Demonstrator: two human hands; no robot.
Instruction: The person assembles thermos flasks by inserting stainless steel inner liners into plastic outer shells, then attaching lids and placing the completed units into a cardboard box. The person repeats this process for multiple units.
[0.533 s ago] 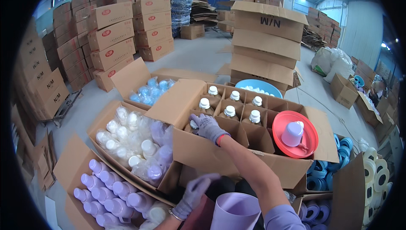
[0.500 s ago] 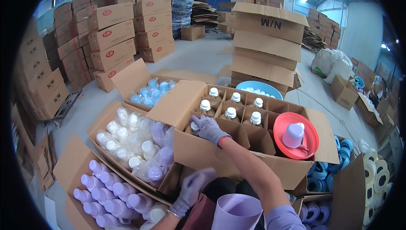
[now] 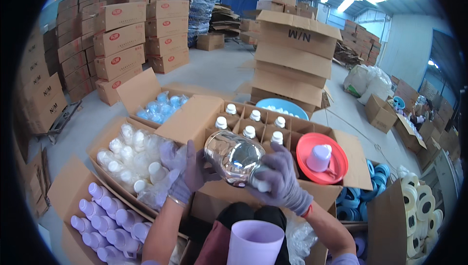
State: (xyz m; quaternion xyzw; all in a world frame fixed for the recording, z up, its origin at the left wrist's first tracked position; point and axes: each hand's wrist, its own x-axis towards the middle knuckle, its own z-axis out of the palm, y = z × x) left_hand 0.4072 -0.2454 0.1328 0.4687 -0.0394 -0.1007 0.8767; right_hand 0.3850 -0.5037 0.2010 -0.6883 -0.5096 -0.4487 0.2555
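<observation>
A shiny silvered glass flask liner (image 3: 236, 155) lies tilted in the air, its neck toward the lower right. My gloved right hand (image 3: 282, 179) is closed around that neck, where a white cap shows. Beside its broad end is my gloved left hand (image 3: 190, 167), fingers apart; I cannot tell whether they touch the glass. Behind is a divided cardboard box (image 3: 312, 189) holding several white-capped bottles (image 3: 249, 132). A red dish (image 3: 337, 170) with a light purple cup (image 3: 319, 157) rests on its right side. A purple plastic tube-shaped container (image 3: 256, 245) stands between my knees.
On the left are a box of purple bottle shells (image 3: 105, 223) and a box of bagged white parts (image 3: 129, 155). A blue basin (image 3: 282, 104) sits behind the divided box. Blue rings (image 3: 351, 196) and cream rings (image 3: 424, 206) lie right. Carton stacks (image 3: 119, 45) stand beyond.
My right hand has lifted the flask liner out of the divided box and brought it toward me. My left hand has risen from near my lap to the liner's broad end.
</observation>
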